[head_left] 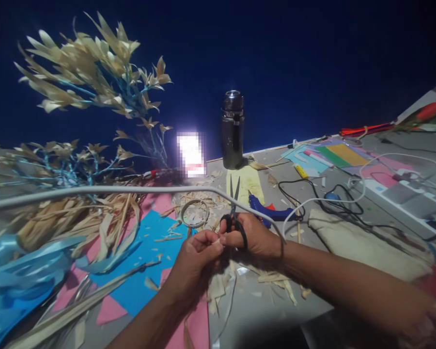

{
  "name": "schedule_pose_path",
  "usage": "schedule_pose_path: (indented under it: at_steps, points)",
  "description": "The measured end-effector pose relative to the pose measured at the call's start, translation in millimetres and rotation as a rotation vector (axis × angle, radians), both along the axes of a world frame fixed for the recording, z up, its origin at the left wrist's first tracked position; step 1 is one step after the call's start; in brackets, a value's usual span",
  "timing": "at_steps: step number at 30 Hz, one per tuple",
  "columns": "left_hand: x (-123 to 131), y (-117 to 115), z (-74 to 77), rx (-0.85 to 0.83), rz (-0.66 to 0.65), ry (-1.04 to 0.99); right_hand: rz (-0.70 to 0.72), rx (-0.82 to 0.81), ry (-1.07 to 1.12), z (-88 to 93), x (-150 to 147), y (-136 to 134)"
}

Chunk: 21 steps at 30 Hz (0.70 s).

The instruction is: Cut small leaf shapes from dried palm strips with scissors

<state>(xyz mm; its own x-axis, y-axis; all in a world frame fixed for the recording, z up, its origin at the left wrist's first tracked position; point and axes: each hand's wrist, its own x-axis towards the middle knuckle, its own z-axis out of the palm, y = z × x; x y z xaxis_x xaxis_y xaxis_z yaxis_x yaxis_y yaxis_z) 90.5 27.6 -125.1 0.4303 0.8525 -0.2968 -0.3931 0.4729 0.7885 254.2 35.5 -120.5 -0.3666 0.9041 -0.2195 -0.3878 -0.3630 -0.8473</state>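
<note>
Scissors: the scissors (234,202) are kept above the middle of the table (276,295), with the blades pointed away from the person and slightly apart.
Right hand: by the right hand (252,236) the scissors are gripped at the black loops, and its fingertips are brought close to those of the other hand.
Left hand: the fingertips of the left hand (201,252) are closed in a pinch; whether a thin piece is held there cannot be told, because it is too small and partly covered.
Handling of scissors: they are judged to be light and stiff, with little slipping at the loops; they should be taken by the loops, never by the blades.
Strips: pale strips (217,289) are scattered below the hands. They look dry, very light and easily torn along the length, so a flat hold near the middle, with soft pressure, would be advised.
Beside the hands: a glue gun (276,214) is laid just past the right hand, and a ring (183,216) is placed beyond the left one.
</note>
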Motion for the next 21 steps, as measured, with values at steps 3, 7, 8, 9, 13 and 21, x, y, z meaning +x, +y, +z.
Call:
schedule_pose_path:
  at_steps: [3,7,8,9,13,21]
  points:
    - [0.4,-2.8,1.2,-0.004,-0.007,-0.020,0.001,-0.023,0.060,1.4,-2.3,-1.0]
    - [0.5,-5.2,6.1,-0.041,-0.017,-0.086,0.042,-0.094,0.183,3.1,1.0,1.3]
    - [0.1,-5.1,6.7,-0.047,-0.020,-0.098,0.042,-0.082,0.195,3.0,2.4,2.1]
    - [-0.4,-4.7,6.8,-0.047,-0.021,-0.103,0.039,-0.054,0.191,2.8,3.7,2.8]
    - [-1.9,-2.7,3.5,-0.008,0.011,-0.057,0.043,0.013,0.071,1.1,4.8,3.5]
    - [-1.1,-4.1,5.4,-0.103,-0.005,-0.143,0.115,-0.040,0.168,-1.6,5.0,6.9]
